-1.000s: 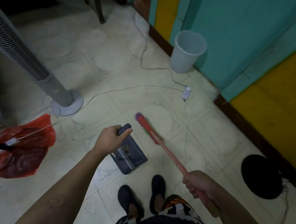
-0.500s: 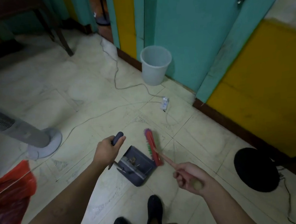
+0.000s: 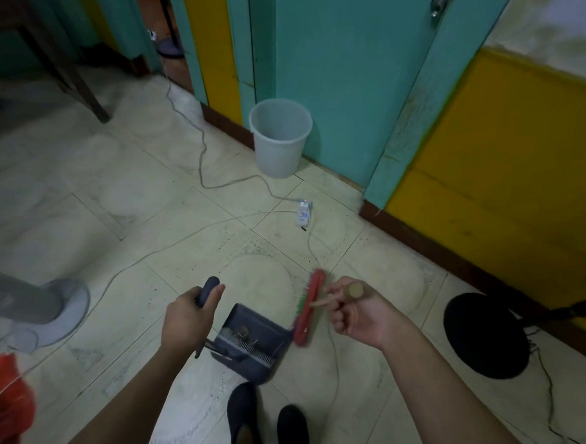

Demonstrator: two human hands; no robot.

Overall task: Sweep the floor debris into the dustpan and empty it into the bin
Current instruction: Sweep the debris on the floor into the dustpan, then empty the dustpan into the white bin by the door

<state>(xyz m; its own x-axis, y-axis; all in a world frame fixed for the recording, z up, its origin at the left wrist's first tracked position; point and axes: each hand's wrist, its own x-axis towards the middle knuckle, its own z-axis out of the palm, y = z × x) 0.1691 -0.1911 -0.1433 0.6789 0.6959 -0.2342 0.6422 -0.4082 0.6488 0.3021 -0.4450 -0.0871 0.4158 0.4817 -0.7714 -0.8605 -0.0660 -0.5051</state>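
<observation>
The left hand (image 3: 187, 319) grips the dark dustpan (image 3: 254, 341) handle; the right hand (image 3: 357, 312) holds the red broom (image 3: 308, 306), touching the pan's edge.

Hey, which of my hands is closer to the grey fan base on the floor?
Left. The left hand, gripping the dustpan handle, is right of the grey fan base; the right hand, holding the broom, is farther right, beyond the dustpan.

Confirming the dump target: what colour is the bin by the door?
Translucent white plastic bin, head view.
</observation>
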